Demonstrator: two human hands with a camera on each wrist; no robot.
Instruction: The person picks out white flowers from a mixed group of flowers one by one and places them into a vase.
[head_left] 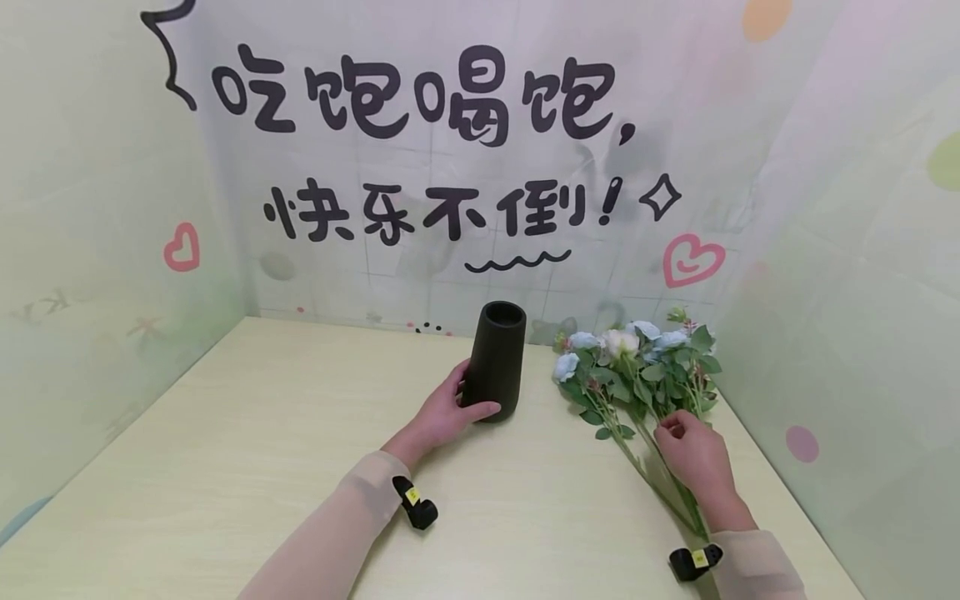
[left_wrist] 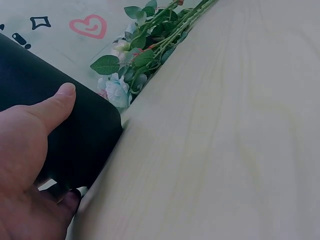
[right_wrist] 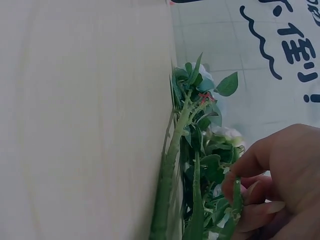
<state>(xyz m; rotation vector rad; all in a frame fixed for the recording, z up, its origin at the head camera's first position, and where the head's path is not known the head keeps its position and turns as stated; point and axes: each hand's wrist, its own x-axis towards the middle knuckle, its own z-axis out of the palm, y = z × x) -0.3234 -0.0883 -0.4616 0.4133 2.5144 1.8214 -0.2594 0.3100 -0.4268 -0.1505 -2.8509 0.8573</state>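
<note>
A black, tapered vase (head_left: 495, 358) stands upright on the table, its round mouth facing up. My left hand (head_left: 444, 415) holds it low on its left side, the thumb (left_wrist: 60, 102) lying across the near face and the other fingers partly hidden around it. To the right, a bunch of flowers (head_left: 622, 343) with pale blue and whitish blooms lies on the table, heads toward the back wall and stems toward me. Over the stems is my right hand (head_left: 697, 458). In the right wrist view its thumb and fingers pinch one green stem (right_wrist: 237, 192).
The pale wood table (head_left: 225, 467) meets a printed cloth backdrop (head_left: 450, 292) with black lettering behind, and cloth walls stand at left and right. The flower heads lie close to the back right corner. A black wrist camera (head_left: 415, 503) sits on the left sleeve, another (head_left: 694, 562) on the right.
</note>
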